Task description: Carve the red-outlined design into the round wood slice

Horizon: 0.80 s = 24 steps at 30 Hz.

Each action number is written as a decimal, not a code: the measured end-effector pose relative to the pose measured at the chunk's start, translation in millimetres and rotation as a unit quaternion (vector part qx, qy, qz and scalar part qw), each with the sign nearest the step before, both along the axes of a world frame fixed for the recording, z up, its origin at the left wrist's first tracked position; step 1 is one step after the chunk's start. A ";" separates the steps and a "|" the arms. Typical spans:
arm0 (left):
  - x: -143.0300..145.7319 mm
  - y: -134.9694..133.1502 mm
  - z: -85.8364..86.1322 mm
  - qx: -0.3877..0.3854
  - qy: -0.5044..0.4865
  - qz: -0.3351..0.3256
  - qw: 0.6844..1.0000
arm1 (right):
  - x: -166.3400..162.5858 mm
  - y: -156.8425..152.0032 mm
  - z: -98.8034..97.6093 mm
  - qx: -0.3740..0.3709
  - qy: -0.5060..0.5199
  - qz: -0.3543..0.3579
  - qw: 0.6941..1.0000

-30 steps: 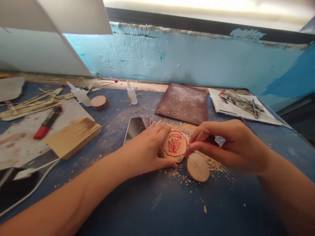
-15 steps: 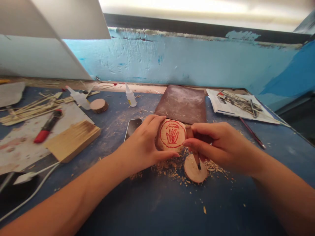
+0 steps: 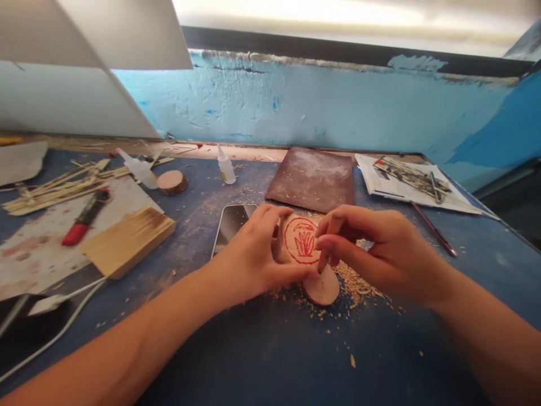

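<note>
My left hand (image 3: pixel 262 248) is wrapped round the far and near sides of a thick wood slice (image 3: pixel 301 241). Its pale face carries a red-drawn ring with a leafy plant inside. Closed at the slice's right edge, my right hand (image 3: pixel 363 245) pinches a slim wooden-handled carving tool (image 3: pixel 323 261), mostly hidden by the fingers. The tool's dark tip points down over a smaller, plain wood slice (image 3: pixel 323 288), which lies just in front; whether they touch I cannot tell. Wood shavings (image 3: pixel 359 282) are scattered around both slices.
Behind my hands lie a phone (image 3: pixel 230 223) and a brown board (image 3: pixel 315 177). At left are a wood block (image 3: pixel 127 239), a red-and-black marker (image 3: pixel 87 217), sticks and another wood slice (image 3: pixel 172 181). Glue bottles (image 3: pixel 226 166) stand farther back. A pencil (image 3: pixel 433 228) lies right.
The red-marked slice has shifted slightly right and nearer to me with my left hand. The plain slice has slid left. The tool in my right hand is now more hidden, its tip farther left.
</note>
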State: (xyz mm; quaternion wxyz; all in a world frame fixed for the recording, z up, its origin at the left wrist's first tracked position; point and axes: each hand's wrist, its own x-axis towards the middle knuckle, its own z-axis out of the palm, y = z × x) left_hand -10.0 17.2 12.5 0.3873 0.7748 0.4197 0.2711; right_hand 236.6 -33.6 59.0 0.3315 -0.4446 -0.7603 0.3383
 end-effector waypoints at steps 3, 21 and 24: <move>1.8 0.9 3.5 -0.121 -0.057 0.028 0.991 | -1.1 0.9 -0.2 0.007 0.001 -0.015 1.000; 10.6 -8.1 5.8 -0.340 -0.120 0.025 0.932 | -17.5 -5.6 6.2 -0.192 0.412 0.047 0.889; 12.9 -7.3 2.3 -0.369 -0.143 0.026 0.918 | -18.1 -4.3 5.9 -0.204 0.419 0.073 0.882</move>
